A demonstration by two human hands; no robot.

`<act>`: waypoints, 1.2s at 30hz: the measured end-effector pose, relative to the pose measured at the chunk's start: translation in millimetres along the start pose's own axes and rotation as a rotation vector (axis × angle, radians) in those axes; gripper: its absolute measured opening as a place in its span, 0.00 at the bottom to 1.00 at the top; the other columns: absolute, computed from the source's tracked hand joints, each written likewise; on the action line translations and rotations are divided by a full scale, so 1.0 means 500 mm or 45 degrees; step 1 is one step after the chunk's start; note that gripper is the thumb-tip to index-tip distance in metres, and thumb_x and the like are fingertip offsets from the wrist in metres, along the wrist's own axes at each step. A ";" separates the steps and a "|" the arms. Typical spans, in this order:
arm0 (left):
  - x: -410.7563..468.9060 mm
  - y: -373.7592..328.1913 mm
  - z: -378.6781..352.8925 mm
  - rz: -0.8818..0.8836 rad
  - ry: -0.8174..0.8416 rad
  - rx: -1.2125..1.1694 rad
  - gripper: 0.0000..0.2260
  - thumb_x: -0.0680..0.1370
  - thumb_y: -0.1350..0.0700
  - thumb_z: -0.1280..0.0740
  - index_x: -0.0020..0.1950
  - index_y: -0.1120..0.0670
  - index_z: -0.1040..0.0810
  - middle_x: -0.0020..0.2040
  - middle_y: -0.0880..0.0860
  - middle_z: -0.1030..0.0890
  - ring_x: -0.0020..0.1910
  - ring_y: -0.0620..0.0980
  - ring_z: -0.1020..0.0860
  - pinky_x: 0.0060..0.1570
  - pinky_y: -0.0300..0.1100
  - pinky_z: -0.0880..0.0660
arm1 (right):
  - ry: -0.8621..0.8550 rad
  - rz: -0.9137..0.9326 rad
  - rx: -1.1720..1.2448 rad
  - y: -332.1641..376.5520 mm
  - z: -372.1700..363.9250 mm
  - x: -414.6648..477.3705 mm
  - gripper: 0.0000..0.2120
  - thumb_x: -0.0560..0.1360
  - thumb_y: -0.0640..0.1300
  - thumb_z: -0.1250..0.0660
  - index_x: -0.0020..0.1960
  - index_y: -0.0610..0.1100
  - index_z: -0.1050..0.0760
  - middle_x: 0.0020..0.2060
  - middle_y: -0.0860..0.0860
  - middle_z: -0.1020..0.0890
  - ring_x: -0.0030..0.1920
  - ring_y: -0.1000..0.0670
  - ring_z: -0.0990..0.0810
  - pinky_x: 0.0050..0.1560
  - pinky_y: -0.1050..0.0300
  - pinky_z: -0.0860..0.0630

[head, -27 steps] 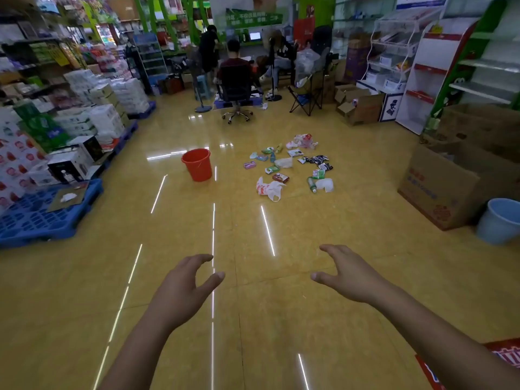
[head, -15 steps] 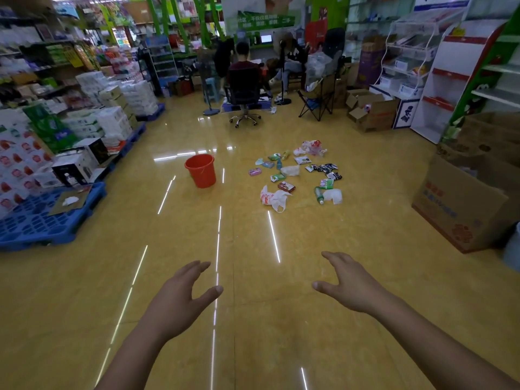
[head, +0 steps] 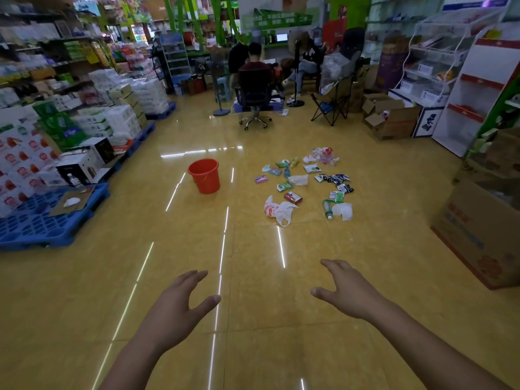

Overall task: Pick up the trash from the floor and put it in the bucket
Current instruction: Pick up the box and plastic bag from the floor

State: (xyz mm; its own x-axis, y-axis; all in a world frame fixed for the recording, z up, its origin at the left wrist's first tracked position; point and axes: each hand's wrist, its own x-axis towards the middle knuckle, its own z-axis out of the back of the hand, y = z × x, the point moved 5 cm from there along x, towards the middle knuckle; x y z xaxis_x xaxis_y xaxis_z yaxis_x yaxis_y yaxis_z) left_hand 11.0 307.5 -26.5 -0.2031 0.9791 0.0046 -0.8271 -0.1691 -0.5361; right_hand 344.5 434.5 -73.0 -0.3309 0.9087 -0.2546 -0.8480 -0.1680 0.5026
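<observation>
Blue pallet (head: 42, 226) far left, boxes (head: 123, 122) stacked along it. Low in view: left hand (head: 180, 302) over bare yellow floor (head: 84, 291), fingers nearly straight, thumb spread, holding nothing. Red bucket (head: 204, 175) upright on floor further ahead, well apart from both hands. Scattered trash (head: 306, 187) on floor right of bucket, not touching it: wrappers, white bag (head: 278, 211) at near edge, bottle (head: 327, 208) on its side right of that. Then right hand (head: 346, 291), palm down, fingers relaxed and spread, empty. Cardboard carton (head: 484, 235) at right edge. Bucket contents: can't tell.
</observation>
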 end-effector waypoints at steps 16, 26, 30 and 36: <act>0.434 0.104 0.026 -0.017 0.039 -0.030 0.34 0.69 0.29 0.39 0.72 0.41 0.34 0.74 0.42 0.35 0.66 0.38 0.32 0.61 0.37 0.31 | 0.043 -0.058 -0.070 0.072 0.044 0.432 0.40 0.73 0.64 0.34 0.78 0.51 0.45 0.75 0.49 0.39 0.72 0.45 0.35 0.69 0.51 0.32; 0.676 0.181 0.059 -0.050 0.096 -0.017 0.43 0.62 0.19 0.48 0.72 0.39 0.34 0.72 0.38 0.36 0.62 0.34 0.33 0.59 0.38 0.30 | 0.034 -0.092 -0.035 0.144 0.061 0.670 0.41 0.72 0.65 0.33 0.78 0.51 0.45 0.75 0.50 0.38 0.72 0.46 0.35 0.70 0.51 0.33; 0.763 0.203 0.066 -0.037 0.108 -0.037 0.43 0.62 0.20 0.47 0.72 0.40 0.33 0.72 0.38 0.36 0.61 0.33 0.33 0.57 0.36 0.31 | 0.046 -0.091 -0.041 0.162 0.069 0.761 0.41 0.73 0.64 0.33 0.78 0.51 0.45 0.76 0.50 0.39 0.72 0.47 0.35 0.70 0.51 0.33; 0.922 0.240 0.068 -0.021 0.110 0.005 0.42 0.63 0.20 0.46 0.71 0.40 0.32 0.71 0.38 0.35 0.62 0.35 0.32 0.58 0.37 0.30 | 0.058 -0.090 -0.031 0.181 0.090 0.926 0.41 0.72 0.65 0.33 0.78 0.51 0.44 0.75 0.50 0.38 0.72 0.46 0.34 0.69 0.50 0.31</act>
State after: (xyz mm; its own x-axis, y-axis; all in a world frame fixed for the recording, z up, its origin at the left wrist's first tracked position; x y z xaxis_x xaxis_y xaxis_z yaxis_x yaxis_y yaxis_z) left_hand -199.8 734.6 -60.1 -0.1440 0.9878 -0.0594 -0.8322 -0.1533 -0.5329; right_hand 133.2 857.1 -108.4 -0.2877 0.9003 -0.3267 -0.8796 -0.1135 0.4620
